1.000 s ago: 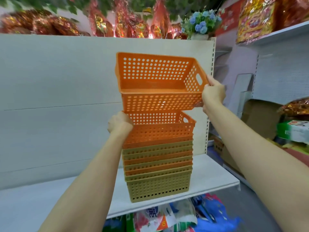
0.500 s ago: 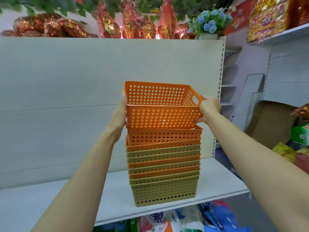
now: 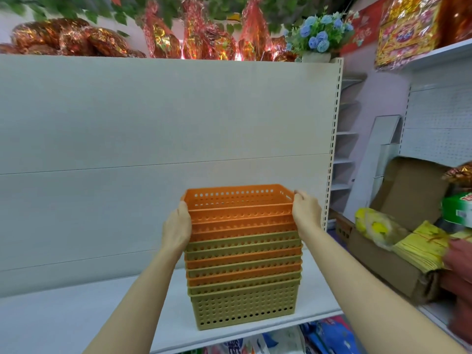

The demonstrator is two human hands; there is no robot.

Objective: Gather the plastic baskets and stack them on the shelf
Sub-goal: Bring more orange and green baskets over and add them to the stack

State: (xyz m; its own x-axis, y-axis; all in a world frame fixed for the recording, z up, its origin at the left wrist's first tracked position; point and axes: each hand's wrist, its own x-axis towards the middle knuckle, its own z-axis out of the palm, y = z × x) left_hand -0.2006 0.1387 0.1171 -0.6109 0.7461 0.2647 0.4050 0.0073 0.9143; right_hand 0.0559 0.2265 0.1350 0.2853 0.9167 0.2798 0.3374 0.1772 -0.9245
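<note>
1. Top orange perforated plastic basket (image 3: 238,200): nested into the stack, rim level, open side up.
2. Stack of nested orange and olive-tan perforated plastic baskets (image 3: 244,272): upright on the white shelf board (image 3: 63,318), toward its right end, near the front edge; an olive-tan basket sits at the bottom.
3. Left hand (image 3: 177,227): flat against the left side of the upper orange baskets, fingers pressed together and extended along the wall.
4. Right hand (image 3: 305,213): against the right side of the top basket, fingers curled over the rim corner, held close together.
5. Pale grey back panel (image 3: 153,123): directly behind the stack.
6. Blue artificial flowers in a white pot (image 3: 319,37): on top of the panel, far right.
7. Open brown cardboard box (image 3: 398,251): right of the shelf, holding yellow packets (image 3: 421,249).
</note>
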